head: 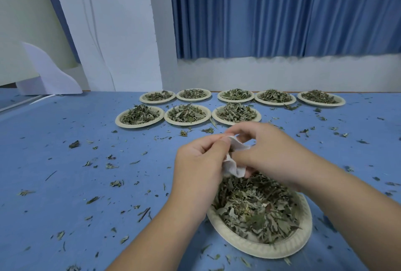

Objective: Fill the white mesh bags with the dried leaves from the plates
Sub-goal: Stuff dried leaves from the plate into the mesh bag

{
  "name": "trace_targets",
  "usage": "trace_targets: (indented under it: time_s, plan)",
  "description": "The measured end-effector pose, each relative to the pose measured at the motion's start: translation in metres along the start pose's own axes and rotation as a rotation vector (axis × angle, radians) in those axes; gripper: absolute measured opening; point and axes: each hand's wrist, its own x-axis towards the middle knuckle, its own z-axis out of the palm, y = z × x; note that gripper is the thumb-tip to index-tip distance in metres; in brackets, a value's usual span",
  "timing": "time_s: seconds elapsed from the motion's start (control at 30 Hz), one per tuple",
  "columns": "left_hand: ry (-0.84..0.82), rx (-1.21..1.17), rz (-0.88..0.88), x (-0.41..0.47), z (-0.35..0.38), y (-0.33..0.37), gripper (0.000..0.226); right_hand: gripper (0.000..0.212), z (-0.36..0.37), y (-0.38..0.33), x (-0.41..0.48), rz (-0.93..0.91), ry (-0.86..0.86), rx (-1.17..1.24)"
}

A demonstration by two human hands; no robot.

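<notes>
Both hands meet above the far edge of a paper plate heaped with dried leaves. My left hand and my right hand pinch a small white mesh bag between them. The bag hangs crumpled between the fingers, its lower end just above the leaves. My left thumb and fingers grip its upper left edge, and my right fingers hold its right side. What is inside the bag cannot be seen.
Several more paper plates of dried leaves stand in two rows at the back, such as one plate and another plate. Loose leaf bits litter the blue table. White paper leans at the back left, before a blue curtain.
</notes>
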Motion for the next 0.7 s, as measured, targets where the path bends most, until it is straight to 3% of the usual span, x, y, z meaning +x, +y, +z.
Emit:
trace_targets:
  time_s: [0.17,0.27,0.37,0.47,0.53,0.7]
  plan:
    - [-0.058,0.113,0.003,-0.002,0.004,-0.003,0.025,0.015,0.01,0.012,0.005,-0.064,0.254,-0.315]
    - [-0.01,0.135,0.034,0.0,0.002,-0.004,0.028,0.008,-0.001,0.009,0.005,-0.039,0.119,-0.286]
    - [0.108,0.199,0.088,0.007,-0.006,-0.004,0.023,0.027,-0.026,0.006,-0.003,-0.028,0.049,-0.239]
    - [0.183,0.236,0.127,0.013,-0.013,-0.004,0.02,0.04,-0.046,0.017,-0.02,-0.071,0.06,-0.424]
    - [0.213,0.265,0.161,0.015,-0.017,-0.002,0.021,0.051,-0.053,0.028,-0.035,-0.077,-0.077,-0.585]
    - [0.277,0.334,0.272,0.018,-0.023,-0.003,0.021,0.07,-0.062,0.049,-0.053,-0.073,-0.37,-0.651]
